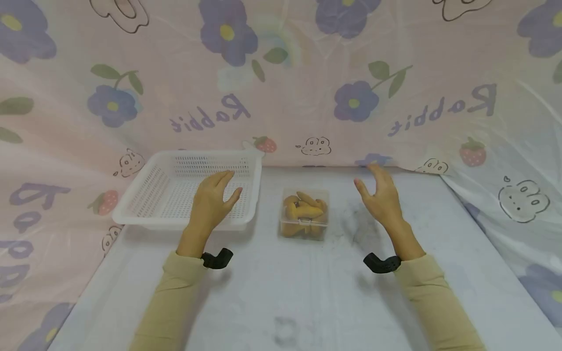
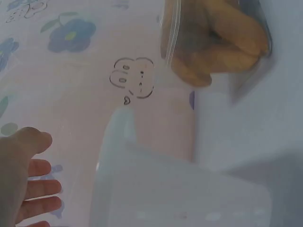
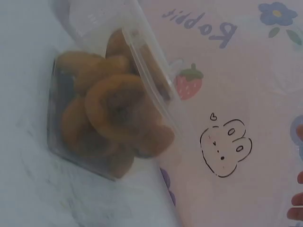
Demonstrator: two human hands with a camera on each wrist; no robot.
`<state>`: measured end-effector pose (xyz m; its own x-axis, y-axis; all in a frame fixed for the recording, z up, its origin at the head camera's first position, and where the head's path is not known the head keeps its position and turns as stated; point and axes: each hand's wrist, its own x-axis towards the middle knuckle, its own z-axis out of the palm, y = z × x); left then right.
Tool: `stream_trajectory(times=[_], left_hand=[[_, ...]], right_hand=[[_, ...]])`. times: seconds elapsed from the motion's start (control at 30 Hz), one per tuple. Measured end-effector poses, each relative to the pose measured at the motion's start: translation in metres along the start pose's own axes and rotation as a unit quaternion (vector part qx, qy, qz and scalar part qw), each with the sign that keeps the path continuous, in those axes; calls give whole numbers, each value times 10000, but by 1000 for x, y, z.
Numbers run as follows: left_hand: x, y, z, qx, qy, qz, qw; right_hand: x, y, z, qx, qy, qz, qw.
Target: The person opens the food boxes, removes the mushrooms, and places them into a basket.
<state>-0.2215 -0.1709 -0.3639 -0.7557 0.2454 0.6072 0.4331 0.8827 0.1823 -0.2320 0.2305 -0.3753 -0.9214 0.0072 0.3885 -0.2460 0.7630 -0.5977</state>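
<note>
A: What is on the left?
B: A white plastic basket with little holes sits on the table. The left hand hovers over its near edge. The fingers are loose and spread, and they hold nothing.

A: And in the middle?
B: A small clear box with its lid closed stands on the table, just beside the basket. It is full of orange-brown dried fruit. No hand touches it.

A: What about the right?
B: The right hand is lifted near the box, to its right. Its fingers are relaxed and a little bent, gripping nothing. A flowery cloth hangs behind everything.
</note>
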Motion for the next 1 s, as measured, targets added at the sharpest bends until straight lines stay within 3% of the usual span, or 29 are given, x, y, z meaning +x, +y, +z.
stream_trajectory(times=[0.17,0.5,0.73,1.0], left_hand=[[-7,12,8,-290,343,472,9979],[-15,39,30,-545,326,899,9939],[-16,63,51,-840,382,1499,9844],[-16,87,75,-1131,189,1950,9741]], right_hand=[[-8,-2,12,401,161,-309,9986],[-24,-6,35,1254,-332,-133,9915],[-27,-4,50,2160,-854,18,9727],[-33,7,60,2611,-1340,-7,9560]])
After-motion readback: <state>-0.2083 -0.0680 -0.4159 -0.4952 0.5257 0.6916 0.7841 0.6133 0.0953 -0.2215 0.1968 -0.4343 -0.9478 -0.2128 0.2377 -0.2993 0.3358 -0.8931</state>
